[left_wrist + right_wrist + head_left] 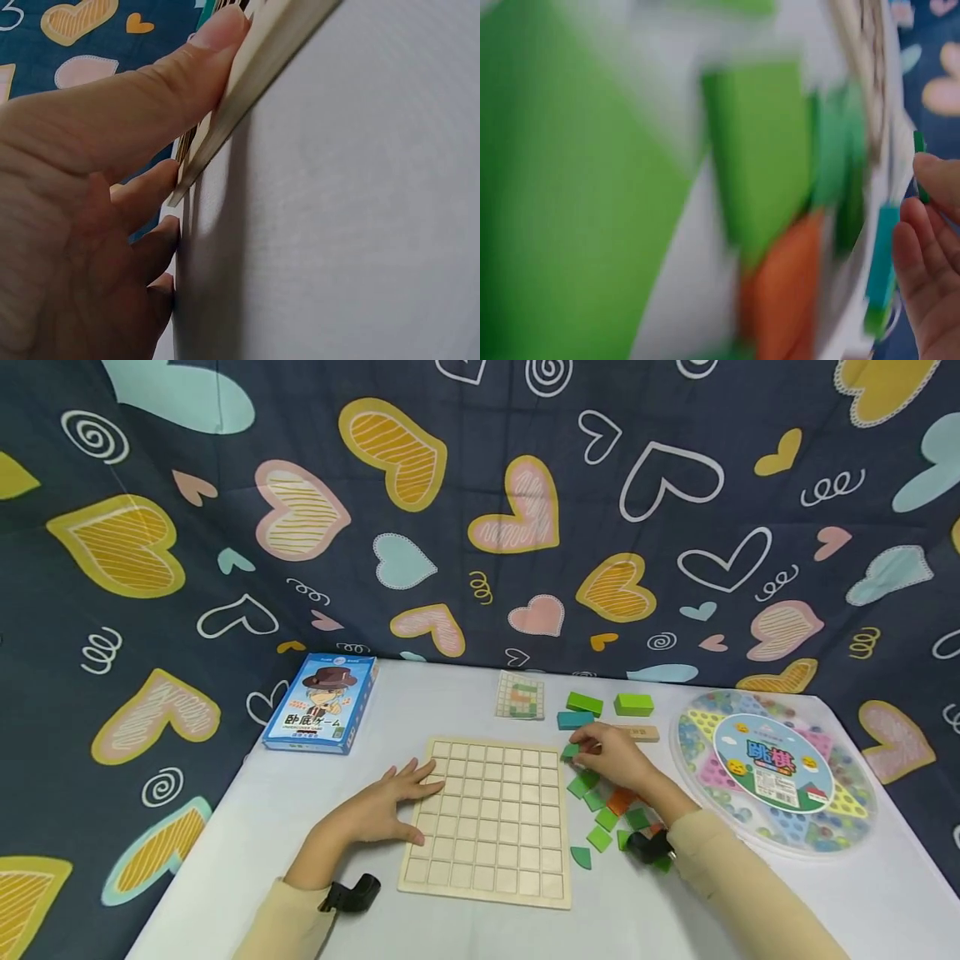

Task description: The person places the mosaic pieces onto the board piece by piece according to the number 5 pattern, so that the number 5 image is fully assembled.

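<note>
A gridded wooden board lies flat on a white table, its cells bare and the pieces off to its right. The left hand is spread wide, thumb and fingertips touching the board's left edge without closing round it. The right hand holds a narrow pinch on a dark green piece, just beside the board's far right corner (the right wrist view shows it between thumb and fingers).

The likeliest faults arise from crowding. A low wrist could scatter the loose green tiles and the orange tile beneath the right forearm; a slack pinch could drop the piece or turn it askew. Uneven pressure from the left hand could slide the board.

Edges: the board's raised rim and the ridges between cells could catch a piece carried too low. Beyond the right hand, the teal block and wooden strip limit far-side movement, and the round game case bounds the right. More open room lies over the board itself and along its near side.
</note>
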Demonstrator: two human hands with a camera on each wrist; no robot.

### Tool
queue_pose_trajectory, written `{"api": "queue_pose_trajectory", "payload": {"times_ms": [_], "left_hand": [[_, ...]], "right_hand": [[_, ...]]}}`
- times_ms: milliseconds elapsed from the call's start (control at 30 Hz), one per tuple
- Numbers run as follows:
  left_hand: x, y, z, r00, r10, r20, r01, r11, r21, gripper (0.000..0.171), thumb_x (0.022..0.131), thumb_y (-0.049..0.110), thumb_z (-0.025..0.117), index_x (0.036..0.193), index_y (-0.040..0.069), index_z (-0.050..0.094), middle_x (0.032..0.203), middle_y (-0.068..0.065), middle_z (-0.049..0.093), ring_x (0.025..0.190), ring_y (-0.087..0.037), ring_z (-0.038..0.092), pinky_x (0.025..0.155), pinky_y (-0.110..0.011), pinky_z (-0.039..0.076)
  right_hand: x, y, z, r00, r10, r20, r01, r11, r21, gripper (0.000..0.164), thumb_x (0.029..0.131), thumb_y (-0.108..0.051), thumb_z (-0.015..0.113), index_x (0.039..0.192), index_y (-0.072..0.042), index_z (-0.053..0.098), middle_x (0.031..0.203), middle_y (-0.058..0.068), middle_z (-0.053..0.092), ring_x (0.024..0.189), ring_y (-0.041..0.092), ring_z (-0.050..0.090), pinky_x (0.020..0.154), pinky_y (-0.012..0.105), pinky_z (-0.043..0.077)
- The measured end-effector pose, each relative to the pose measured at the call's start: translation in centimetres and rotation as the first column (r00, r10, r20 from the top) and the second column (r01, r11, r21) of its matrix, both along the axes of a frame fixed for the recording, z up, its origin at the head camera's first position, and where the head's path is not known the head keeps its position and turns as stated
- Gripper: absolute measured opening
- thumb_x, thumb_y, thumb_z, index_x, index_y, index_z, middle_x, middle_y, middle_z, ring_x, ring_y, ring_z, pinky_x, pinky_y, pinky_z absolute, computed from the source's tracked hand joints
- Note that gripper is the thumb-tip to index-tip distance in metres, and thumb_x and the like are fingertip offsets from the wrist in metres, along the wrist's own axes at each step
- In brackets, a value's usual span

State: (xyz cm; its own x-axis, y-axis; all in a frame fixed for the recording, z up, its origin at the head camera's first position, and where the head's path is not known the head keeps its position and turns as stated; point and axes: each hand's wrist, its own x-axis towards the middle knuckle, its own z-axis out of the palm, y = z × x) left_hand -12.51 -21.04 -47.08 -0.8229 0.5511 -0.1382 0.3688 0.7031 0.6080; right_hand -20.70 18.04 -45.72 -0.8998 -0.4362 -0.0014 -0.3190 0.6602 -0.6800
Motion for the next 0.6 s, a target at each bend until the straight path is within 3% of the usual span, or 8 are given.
{"api": "queue_pose_trajectory", "payload": {"times_ms": [167, 300, 600], "left_hand": [[-0.1, 0.0, 0.3, 1.000, -0.002, -0.006, 0.002, 1.000, -0.001, 0.084, 0.066, 0.043, 0.080, 0.140, 0.018, 0.048, 0.157, -0.006, 0.023, 0.146, -0.034, 0.011, 0.117, -0.055, 0.008], [-0.2, 0.0, 0.3, 1.000, -0.007, -0.008, 0.007, 1.000, 0.006, 0.083, 0.067, 0.043, 0.080, 0.140, 0.017, 0.049, 0.157, -0.007, 0.024, 0.146, -0.034, 0.011, 0.117, -0.055, 0.008], [0.0, 0.1, 0.3, 1.000, 0.008, -0.004, -0.008, 1.000, -0.001, 0.082, 0.066, 0.042, 0.080, 0.139, 0.020, 0.049, 0.156, -0.005, 0.024, 0.146, -0.033, 0.012, 0.117, -0.056, 0.009]], "right_hand": [[0.5, -4.0, 1.0, 0.996, 0.079, 0.052, -0.072, 0.991, -0.112, 0.026, 0.086, -0.012, 0.069, 0.111, -0.005, 0.067, 0.098, 0.005, 0.064, 0.089, 0.015, 0.060, 0.082, 0.031, 0.055], [0.3, -8.1, 0.9, 0.987, 0.131, 0.088, -0.117, 0.982, -0.150, 0.023, 0.085, -0.012, 0.070, 0.108, -0.008, 0.068, 0.096, 0.004, 0.064, 0.086, 0.013, 0.060, 0.080, 0.028, 0.054], [0.1, -13.5, 0.1, 0.973, 0.225, 0.041, -0.227, 0.974, 0.023, 0.020, 0.084, -0.012, 0.072, 0.103, -0.009, 0.067, 0.093, 0.001, 0.063, 0.085, 0.013, 0.061, 0.074, 0.024, 0.053]]}}
